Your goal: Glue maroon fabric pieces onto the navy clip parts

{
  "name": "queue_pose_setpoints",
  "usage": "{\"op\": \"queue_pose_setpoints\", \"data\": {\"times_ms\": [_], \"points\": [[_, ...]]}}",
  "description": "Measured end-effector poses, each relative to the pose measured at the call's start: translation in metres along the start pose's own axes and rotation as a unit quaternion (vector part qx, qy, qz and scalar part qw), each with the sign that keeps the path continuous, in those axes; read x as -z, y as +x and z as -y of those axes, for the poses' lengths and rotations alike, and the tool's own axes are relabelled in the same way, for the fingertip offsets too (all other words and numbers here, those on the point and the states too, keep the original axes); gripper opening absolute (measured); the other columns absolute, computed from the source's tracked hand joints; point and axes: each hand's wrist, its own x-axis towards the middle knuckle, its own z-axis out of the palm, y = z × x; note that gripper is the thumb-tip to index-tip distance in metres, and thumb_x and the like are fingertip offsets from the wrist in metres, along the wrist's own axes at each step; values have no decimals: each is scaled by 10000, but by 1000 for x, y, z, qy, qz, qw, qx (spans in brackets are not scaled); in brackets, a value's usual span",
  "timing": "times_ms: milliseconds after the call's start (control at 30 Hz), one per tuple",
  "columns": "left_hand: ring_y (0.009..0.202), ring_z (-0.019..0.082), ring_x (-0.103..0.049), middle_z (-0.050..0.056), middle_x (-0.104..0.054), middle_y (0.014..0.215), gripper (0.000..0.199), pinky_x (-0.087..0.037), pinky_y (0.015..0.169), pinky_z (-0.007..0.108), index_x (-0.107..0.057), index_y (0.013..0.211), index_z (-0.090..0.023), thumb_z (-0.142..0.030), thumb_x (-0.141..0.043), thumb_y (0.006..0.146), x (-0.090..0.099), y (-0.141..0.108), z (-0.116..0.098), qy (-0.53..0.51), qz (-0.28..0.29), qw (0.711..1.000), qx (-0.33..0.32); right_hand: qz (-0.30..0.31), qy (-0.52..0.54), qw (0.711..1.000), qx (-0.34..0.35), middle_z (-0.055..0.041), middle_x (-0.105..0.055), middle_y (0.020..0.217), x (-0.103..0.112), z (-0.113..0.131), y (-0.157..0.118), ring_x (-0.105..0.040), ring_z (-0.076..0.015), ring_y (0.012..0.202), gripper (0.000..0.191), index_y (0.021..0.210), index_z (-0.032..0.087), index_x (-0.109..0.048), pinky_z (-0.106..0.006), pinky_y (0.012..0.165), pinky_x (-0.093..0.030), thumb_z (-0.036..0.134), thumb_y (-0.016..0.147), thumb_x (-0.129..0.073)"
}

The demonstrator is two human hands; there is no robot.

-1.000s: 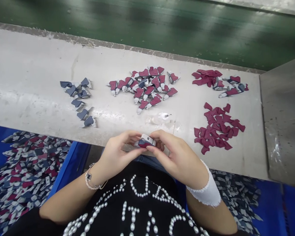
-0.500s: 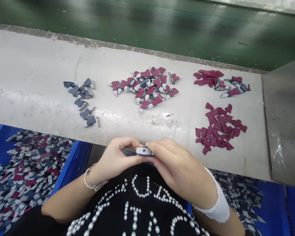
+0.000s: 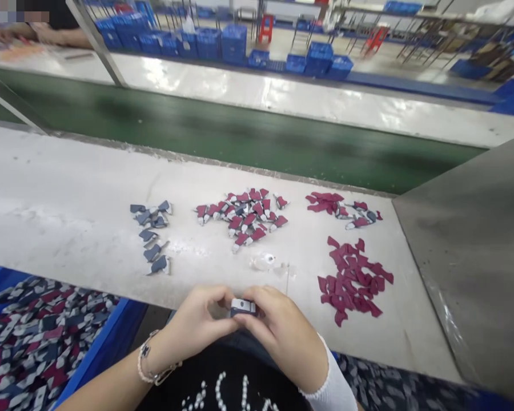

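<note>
Both hands meet at the near edge of the white work surface [image 3: 85,240]. Between their fingertips is a small grey and dark blue part [image 3: 243,307], its grey face with a small hole turned up. My left hand [image 3: 203,319] pinches its left end, and my right hand [image 3: 282,328] grips its right end. Beyond them lie a pile of maroon and grey parts [image 3: 248,217], a clear small bottle [image 3: 262,261] and, to the left, several dark blue and grey parts [image 3: 153,251]. Loose maroon pieces [image 3: 353,279] are spread on the right.
A blue bin [image 3: 107,337] full of assembled parts stands at lower left, and more dark parts [image 3: 381,382] lie below right. A metal panel [image 3: 466,245] bounds the right side. Behind runs a green belt [image 3: 240,137]. Another person's arm [image 3: 64,37] shows at upper left.
The view has tilted up, so the far table and stacked blue crates now show. Both hands still hold the part, which appears slightly turned, with more of its dark side visible.
</note>
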Motion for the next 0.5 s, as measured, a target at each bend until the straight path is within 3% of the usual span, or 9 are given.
{"op": "queue_pose_setpoints", "data": {"times_ms": [100,200,300,367,500], "points": [[712,174,-630,-3,-674,709,269,-490,677,267,-637,736,-175,-416,-729,813,15,28,-6,84,-75,994,-14,-34,53,997,-47,-4,-617,898,13,-17,-2,-593,-197,819,226,1161,242,-551,-325,766,-442,337,960,-591],[842,209,-686,34,-734,858,301,-530,774,292,-678,900,-183,-480,-658,861,33,69,-12,119,-163,979,-39,-100,48,989,-95,-12,-585,875,23,-45,6,-584,-215,795,264,1091,232,-521,-352,771,-438,449,945,-558],[919,208,-717,57,-765,1026,380,-559,799,277,-666,1150,-189,-473,-562,920,54,105,-17,138,-175,973,-55,-146,44,985,-85,-78,-602,1065,24,-67,30,-575,-283,989,446,1191,219,-504,-411,914,-417,409,824,-669],[979,220,-716,72,-752,1129,399,-561,850,292,-653,1221,-193,-434,-547,921,73,117,-18,173,-192,965,-50,-137,52,988,-54,-113,-595,1203,19,-75,47,-537,-318,1137,492,1192,209,-543,-425,1002,-385,300,733,-696],[1258,297,-576,137,-637,1342,377,-403,1104,440,-648,1215,-161,-240,-493,880,124,111,-9,289,-279,916,3,-106,88,990,-14,-100,-659,1079,12,-81,69,-568,-336,1102,309,989,203,-634,-444,1008,-386,234,685,-675]]}}
